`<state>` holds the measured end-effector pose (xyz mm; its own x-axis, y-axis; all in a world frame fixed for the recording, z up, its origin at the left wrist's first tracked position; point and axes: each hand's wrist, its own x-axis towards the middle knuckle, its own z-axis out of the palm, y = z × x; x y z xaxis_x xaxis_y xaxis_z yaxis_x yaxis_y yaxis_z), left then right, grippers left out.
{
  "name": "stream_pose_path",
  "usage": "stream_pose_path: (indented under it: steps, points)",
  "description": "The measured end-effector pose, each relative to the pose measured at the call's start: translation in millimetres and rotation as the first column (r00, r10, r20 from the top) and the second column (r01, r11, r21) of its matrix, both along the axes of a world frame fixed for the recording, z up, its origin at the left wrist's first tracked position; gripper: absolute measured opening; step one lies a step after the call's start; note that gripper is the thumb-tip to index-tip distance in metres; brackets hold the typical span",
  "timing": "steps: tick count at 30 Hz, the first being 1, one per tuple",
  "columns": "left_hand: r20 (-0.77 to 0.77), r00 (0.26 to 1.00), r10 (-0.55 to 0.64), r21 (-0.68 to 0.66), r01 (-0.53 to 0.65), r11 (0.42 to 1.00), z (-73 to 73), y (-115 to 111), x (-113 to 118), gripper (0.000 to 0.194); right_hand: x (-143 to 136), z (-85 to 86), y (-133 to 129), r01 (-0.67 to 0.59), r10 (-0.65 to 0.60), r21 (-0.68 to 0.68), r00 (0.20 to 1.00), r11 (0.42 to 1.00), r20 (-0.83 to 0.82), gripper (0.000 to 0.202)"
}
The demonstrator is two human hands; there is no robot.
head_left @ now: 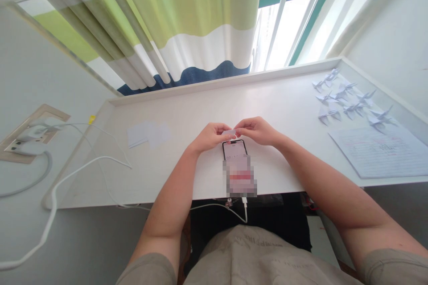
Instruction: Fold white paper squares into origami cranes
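A small piece of white paper (228, 132) is held up between my two hands, just beyond the top end of a phone. My left hand (212, 136) is closed on its left side, the thumb lying along the near edge. At the right edge, the bent fingers of my right hand (256, 130) pinch the same paper; its folds are too small to make out. Below the hands lies the phone (236, 153), screen up, its lower part blurred by pixels.
Several folded paper cranes (346, 98) stand at the far right of the white desk (187, 111), behind a written sheet (381, 151). Loose white paper (137, 134) lies at the left. A white charging cable (245, 209) hangs at the front edge; a wall socket (28, 138) holds plugs.
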<state>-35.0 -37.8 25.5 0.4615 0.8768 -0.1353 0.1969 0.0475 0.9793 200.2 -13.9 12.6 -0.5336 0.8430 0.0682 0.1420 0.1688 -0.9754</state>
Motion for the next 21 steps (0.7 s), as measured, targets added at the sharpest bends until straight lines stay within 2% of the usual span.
stream_pose_path:
  steps: [6,11,15,21]
  points:
    - [-0.008,1.0,-0.026,-0.018,0.026,1.0,0.4,0.2,-0.4,0.034,1.8,-4.4,3.5,-0.051,0.052,-0.028,0.998,0.998,0.024,0.021]
    - [-0.003,1.0,0.023,-0.044,-0.023,0.999,-0.8,0.4,0.2,0.034,2.9,-6.2,7.5,-0.073,0.071,-0.073,0.997,0.995,-0.032,0.026]
    - [0.068,0.992,0.109,-0.063,-0.105,0.992,-3.9,1.0,3.0,0.04,-2.6,-7.2,5.9,-0.009,0.004,-0.081,0.998,0.997,-0.06,0.033]
    - [0.22,0.966,0.139,-0.072,-0.126,0.989,-9.3,2.5,12.5,0.057,-13.6,-7.8,-0.2,0.134,-0.133,0.022,0.989,0.991,-0.06,0.037]
